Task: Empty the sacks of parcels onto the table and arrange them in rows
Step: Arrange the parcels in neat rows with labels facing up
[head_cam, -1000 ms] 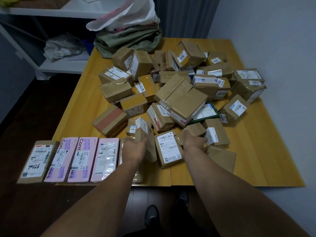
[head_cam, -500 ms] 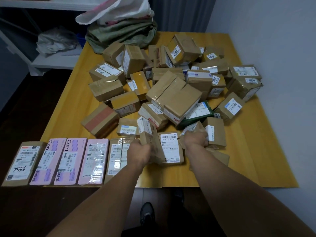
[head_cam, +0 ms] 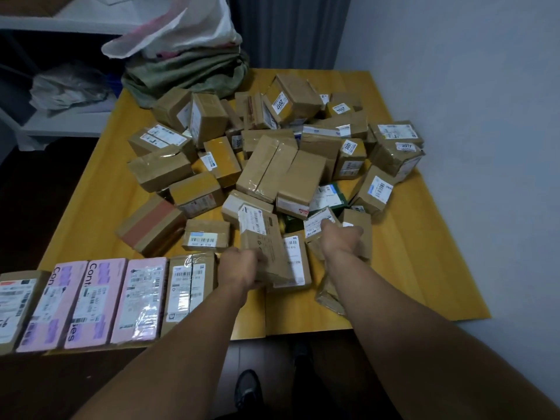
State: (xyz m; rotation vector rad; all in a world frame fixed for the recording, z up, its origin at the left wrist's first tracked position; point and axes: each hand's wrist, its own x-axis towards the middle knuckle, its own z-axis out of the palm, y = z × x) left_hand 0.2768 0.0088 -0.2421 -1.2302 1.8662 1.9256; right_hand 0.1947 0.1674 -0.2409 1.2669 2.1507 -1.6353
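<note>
A heap of several brown taped parcels point(head_cam: 281, 174) covers the middle of the yellow table point(head_cam: 424, 253). Along the front left edge lies a row: a brown box point(head_cam: 15, 307), three pink boxes point(head_cam: 94, 301) and a clear-taped brown parcel point(head_cam: 189, 286). My left hand point(head_cam: 239, 269) grips a tilted brown box point(head_cam: 266, 241), lifted on end beside the row. My right hand point(head_cam: 341, 241) grips a small labelled parcel point(head_cam: 318, 222) at the heap's front. A flat labelled parcel point(head_cam: 295, 259) lies between my hands.
Emptied sacks, green point(head_cam: 188, 74) and white point(head_cam: 181, 34), are piled at the table's far left corner. White shelving point(head_cam: 60, 128) with a grey bag stands left. A wall runs along the right. A crumpled brown packet point(head_cam: 328, 295) lies under my right forearm.
Both hands have lifted their parcels: the left one tipped its brown box upright and drew it toward the row, the right one raised its small labelled parcel off the pile.
</note>
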